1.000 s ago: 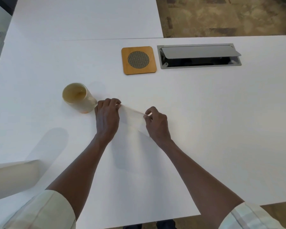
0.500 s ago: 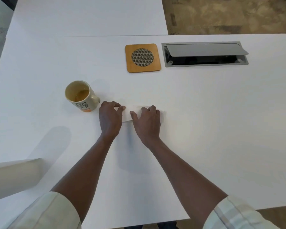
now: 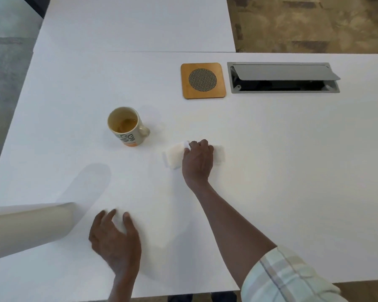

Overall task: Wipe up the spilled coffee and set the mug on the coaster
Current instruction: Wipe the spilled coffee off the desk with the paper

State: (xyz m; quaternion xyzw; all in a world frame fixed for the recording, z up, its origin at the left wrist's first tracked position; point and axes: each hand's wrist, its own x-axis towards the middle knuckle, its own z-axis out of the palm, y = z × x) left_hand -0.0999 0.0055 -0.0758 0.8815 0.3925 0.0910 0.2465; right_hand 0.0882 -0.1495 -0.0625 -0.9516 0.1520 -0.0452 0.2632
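Far left, near edge, a pale chair back (image 3: 28, 229) pokes in over the white worktop (image 3: 292, 171). Just right of it, the left hand (image 3: 115, 238) sits low over the near part of the worktop, fingers spread and loosely bent, blurred, grasping nothing. Further out and a touch right stands the mug (image 3: 127, 127), upright, a little amber liquid in the bottom, its handle pointing right, sitting on the bare worktop. Moving right, the right hand (image 3: 198, 161) presses down on a folded white paper towel (image 3: 174, 156), fingers curled over its far edge, the towel sticking out on both sides of the hand. Well beyond that, toward the far side, lies the wooden coaster (image 3: 203, 80) with its round mesh centre, nothing on it. Just right of the coaster, a grey cable hatch (image 3: 284, 77) is set in the worktop, lid tilted open.
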